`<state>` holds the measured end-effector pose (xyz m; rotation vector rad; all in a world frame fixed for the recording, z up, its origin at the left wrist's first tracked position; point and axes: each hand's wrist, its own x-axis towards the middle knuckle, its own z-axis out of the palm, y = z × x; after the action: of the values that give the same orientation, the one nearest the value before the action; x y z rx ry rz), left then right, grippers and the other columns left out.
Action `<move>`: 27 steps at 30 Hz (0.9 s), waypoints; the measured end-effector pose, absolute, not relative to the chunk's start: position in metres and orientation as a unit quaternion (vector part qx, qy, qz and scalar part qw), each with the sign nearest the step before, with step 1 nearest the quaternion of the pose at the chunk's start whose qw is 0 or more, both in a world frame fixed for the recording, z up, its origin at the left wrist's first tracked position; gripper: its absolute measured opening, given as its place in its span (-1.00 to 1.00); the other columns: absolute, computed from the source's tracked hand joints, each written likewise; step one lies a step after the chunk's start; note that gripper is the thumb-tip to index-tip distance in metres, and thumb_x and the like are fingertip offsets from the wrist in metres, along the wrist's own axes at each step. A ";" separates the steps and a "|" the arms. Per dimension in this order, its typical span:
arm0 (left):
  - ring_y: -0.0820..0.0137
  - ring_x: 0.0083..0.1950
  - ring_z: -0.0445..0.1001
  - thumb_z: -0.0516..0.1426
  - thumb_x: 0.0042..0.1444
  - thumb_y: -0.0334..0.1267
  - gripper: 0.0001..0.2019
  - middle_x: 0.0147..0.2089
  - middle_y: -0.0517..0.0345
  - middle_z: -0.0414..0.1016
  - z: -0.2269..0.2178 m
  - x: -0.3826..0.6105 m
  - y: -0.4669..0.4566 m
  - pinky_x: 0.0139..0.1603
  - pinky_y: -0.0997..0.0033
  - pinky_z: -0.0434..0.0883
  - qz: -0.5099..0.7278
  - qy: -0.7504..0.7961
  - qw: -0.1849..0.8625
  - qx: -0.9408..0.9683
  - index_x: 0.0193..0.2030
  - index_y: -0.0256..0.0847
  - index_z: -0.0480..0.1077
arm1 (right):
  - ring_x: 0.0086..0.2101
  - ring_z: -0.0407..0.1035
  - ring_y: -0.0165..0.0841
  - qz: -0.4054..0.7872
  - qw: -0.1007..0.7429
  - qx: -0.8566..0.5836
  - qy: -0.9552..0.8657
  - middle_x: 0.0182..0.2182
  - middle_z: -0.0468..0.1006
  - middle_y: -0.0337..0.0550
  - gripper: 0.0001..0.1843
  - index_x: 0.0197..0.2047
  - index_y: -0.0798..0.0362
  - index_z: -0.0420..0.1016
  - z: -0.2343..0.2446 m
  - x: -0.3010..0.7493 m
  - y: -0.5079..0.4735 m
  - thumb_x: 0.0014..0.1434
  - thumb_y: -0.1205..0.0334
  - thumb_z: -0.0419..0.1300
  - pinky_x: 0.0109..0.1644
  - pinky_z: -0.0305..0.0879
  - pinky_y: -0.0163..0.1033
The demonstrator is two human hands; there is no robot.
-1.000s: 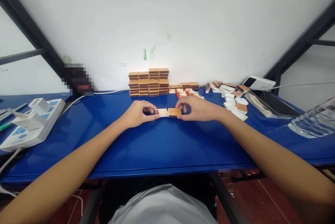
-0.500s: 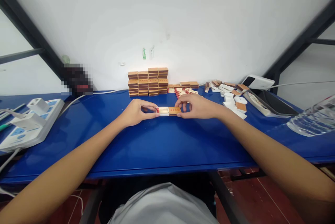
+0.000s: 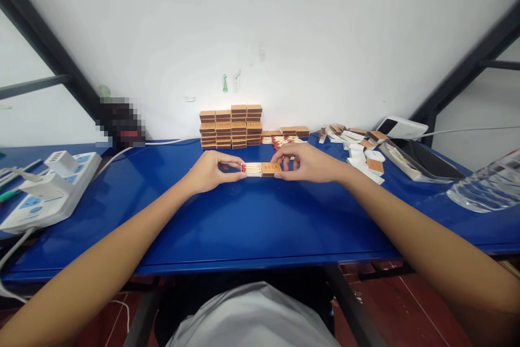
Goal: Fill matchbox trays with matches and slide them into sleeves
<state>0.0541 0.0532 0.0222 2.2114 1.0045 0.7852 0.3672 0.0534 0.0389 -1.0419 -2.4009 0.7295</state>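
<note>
A matchbox (image 3: 270, 169) is held level between my two hands just above the blue table (image 3: 260, 228). Its white inner tray (image 3: 252, 170) sticks out to the left, partly pulled from the orange-brown sleeve, and shows a row of red-headed matches. Thumb and fingers of my left hand (image 3: 209, 171) pinch the tray's left end. My right hand (image 3: 306, 163) grips the right end of the sleeve. Behind my right hand lies a heap of loose matches (image 3: 284, 141), partly hidden by it. Stacked matchboxes (image 3: 231, 133) stand against the wall, beyond the held box.
A pile of empty box sleeves and white trays (image 3: 357, 146) lies to the right. Farther right are a white device (image 3: 402, 127), a black tray (image 3: 418, 160) and a clear plastic bottle (image 3: 485, 187). A power strip (image 3: 60, 190) with plugs and cables lies at the left.
Both hands keep their grip on the matchbox, which stays partly open. The view has shifted very slightly.
</note>
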 end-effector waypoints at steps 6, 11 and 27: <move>0.19 -0.08 0.72 0.40 0.14 0.04 -0.59 -0.10 0.07 0.78 0.026 0.053 0.053 -0.04 0.34 0.60 0.288 0.377 0.298 0.829 0.02 -0.19 0.71 | -0.29 0.50 -0.29 0.240 0.229 -0.364 -0.870 -0.22 0.66 -0.08 -0.61 -0.03 0.03 0.66 0.040 0.366 0.052 0.19 -0.05 0.42 -0.27 0.43 -0.21; 0.23 -0.10 0.71 0.39 0.15 0.00 -0.62 -0.11 0.08 0.78 0.030 0.052 0.052 -0.10 0.40 0.58 0.285 0.380 0.291 0.831 0.02 -0.18 0.72 | -0.28 0.50 -0.29 0.244 0.233 -0.359 -0.870 -0.20 0.66 -0.08 -0.59 0.01 0.02 0.67 0.040 0.367 0.052 0.21 -0.07 0.41 -0.27 0.43 -0.20; 0.22 -0.14 0.72 0.42 0.10 0.03 -0.60 -0.14 0.06 0.78 0.024 0.053 0.054 -0.11 0.36 0.60 0.321 0.389 0.285 0.815 -0.02 -0.19 0.72 | -0.28 0.53 -0.27 0.248 0.252 -0.368 -0.860 -0.21 0.67 -0.07 -0.58 0.01 0.03 0.67 0.039 0.363 0.050 0.19 -0.06 0.42 -0.27 0.45 -0.20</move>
<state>0.0525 0.0545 0.0243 2.1799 1.0401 0.8575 0.3633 0.0495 0.0393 -1.0016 -2.3395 0.6751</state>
